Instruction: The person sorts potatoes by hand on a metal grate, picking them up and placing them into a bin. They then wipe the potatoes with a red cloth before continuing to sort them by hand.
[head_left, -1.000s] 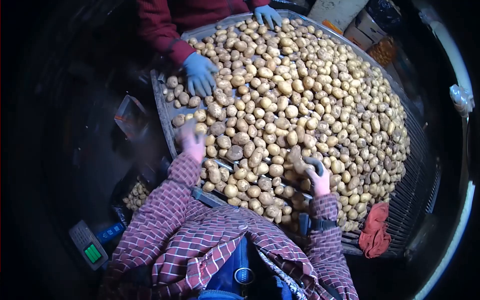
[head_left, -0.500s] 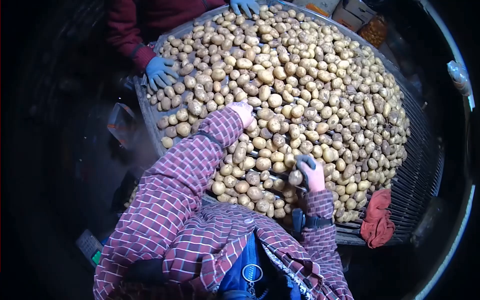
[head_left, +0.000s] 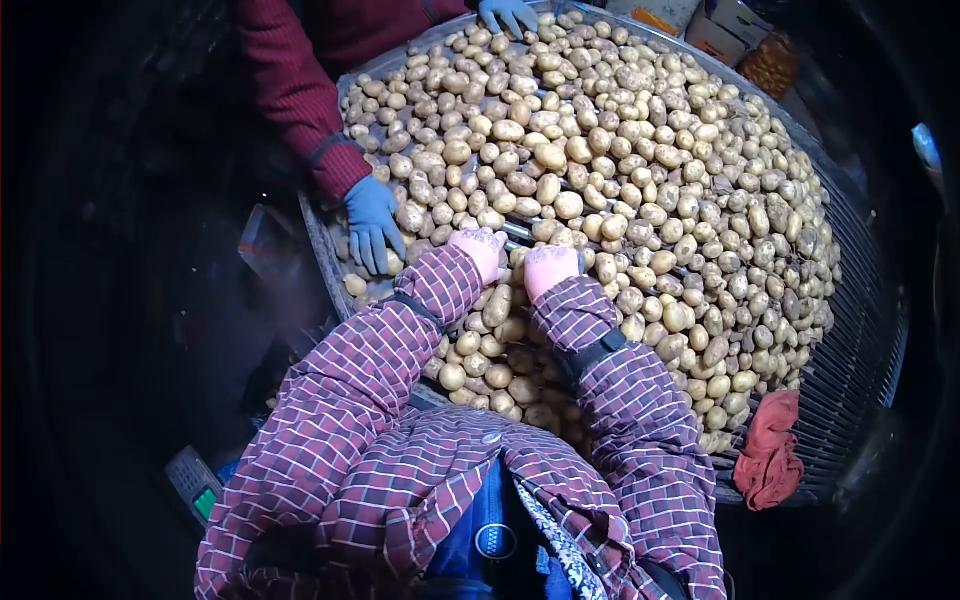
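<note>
Many potatoes [head_left: 700,220] cover a slatted metal table [head_left: 855,330]. My left hand [head_left: 480,253] lies low among the potatoes near the middle of the near side, its fingers hidden beneath the back of the hand. Close beside it on the right is my right hand [head_left: 551,270], back up, with its fingertips out of sight among the potatoes. Bare rollers [head_left: 518,232] show in a small gap between the two hands. Whether either hand holds a potato cannot be seen.
A co-worker's blue-gloved hand [head_left: 373,225] rests at the table's left edge, and the other [head_left: 507,15] at the far edge. A red cloth [head_left: 769,450] lies at the near right corner. Boxes [head_left: 722,30] stand beyond the far edge.
My right hand has moved up and left to beside my left hand; the potato it held is no longer visible. The co-worker's near glove has moved down and right, and the view has shifted slightly.
</note>
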